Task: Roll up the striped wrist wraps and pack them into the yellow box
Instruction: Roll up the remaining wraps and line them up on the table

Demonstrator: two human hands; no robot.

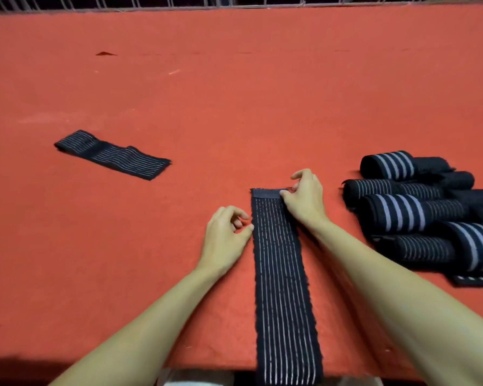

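On the counter (234, 107) the wrap (282, 274) lies flat, its near end over the edge. It looks light, soft and probably stretchy, best rolled tight from the far end. Fingers of the right hand (304, 200) pinch that corner; those of the left hand (225, 236) curl at its side, grip unclear.

Centre: long wrap (283, 274) lay on the table (234, 93), overhanging its near edge.
Far left: folded wrap (112, 154).
Right: rolled wraps (418, 213) lay piled.

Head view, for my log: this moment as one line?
flat wrap: unrolled; right hand: pinches its far corner; left hand: at its edge; rolled wraps: piled right
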